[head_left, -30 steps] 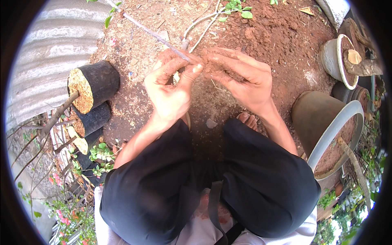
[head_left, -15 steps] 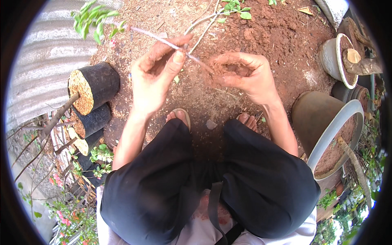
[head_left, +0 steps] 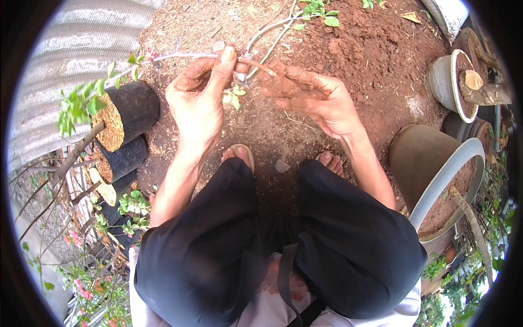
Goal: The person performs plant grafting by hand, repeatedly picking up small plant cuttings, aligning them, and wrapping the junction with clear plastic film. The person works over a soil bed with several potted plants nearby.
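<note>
A leafy branch cutting (head_left: 180, 55) lies across my left hand (head_left: 197, 103), pinched between thumb and fingers. Its green leaves (head_left: 81, 103) hang out to the left, above a black grow bag. The bare brown end points right, toward my right hand (head_left: 329, 103). That hand is open, its thumb and fingers apart and coated with reddish mud. Whether a fingertip brushes the stem's end I cannot tell. Mud also covers the left fingers. Beyond the hands, more leafy stems (head_left: 280, 24) lie on the ground.
Loose reddish soil (head_left: 376, 60) is heaped at the far right. Several black grow bags (head_left: 133, 106) line the left, beside a corrugated sheet (head_left: 71, 71). On the right stand a white pot (head_left: 441, 82) and a large grey-rimmed pot (head_left: 422, 155). My knees are below.
The cutting's leafy end has swung down and left, and its bare end has risen slightly. My right fingers have loosened and spread from around the bare end.
</note>
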Motion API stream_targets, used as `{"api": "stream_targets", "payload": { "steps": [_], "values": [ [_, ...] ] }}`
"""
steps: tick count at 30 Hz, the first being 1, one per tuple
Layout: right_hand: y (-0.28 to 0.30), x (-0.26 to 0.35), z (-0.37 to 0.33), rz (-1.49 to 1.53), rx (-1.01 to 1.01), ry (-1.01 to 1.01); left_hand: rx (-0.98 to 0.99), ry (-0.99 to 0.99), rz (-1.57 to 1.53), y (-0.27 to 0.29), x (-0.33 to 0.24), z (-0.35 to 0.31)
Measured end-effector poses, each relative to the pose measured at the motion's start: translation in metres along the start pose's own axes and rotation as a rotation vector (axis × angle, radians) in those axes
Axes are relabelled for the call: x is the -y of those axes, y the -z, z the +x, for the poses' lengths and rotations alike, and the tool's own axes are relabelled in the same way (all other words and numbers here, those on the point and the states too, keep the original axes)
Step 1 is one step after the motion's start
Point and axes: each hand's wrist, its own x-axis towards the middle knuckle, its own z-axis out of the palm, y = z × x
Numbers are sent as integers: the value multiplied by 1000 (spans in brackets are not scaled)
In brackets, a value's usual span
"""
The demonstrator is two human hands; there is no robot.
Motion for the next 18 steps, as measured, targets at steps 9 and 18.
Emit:
{"api": "stream_targets", "payload": {
  "steps": [9, 18],
  "values": [
    [3, 1, 2, -268, -116, 53, 5, 30, 52, -3, 9, -4],
    [-21, -2, 0, -455, -343, 198, -98, -4, -6, -11, 14, -9]
  ]
}}
